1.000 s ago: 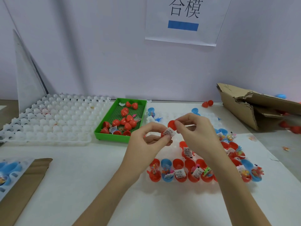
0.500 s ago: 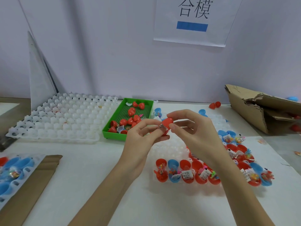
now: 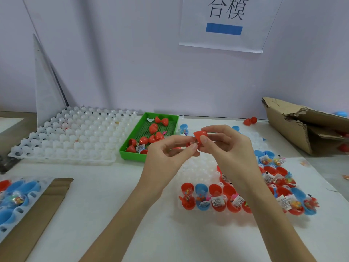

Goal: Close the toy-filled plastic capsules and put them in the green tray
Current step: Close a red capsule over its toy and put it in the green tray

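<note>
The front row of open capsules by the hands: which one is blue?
The blue capsule is second from the left in that row, between two red capsules. The others showing there are red.

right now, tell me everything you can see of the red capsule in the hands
The red capsule looks like smooth glossy plastic in two halves, not fully shut, with something pale showing at the seam. It is held in the air above the table, near the green tray. The left hand and right hand pinch it from opposite sides.
</note>
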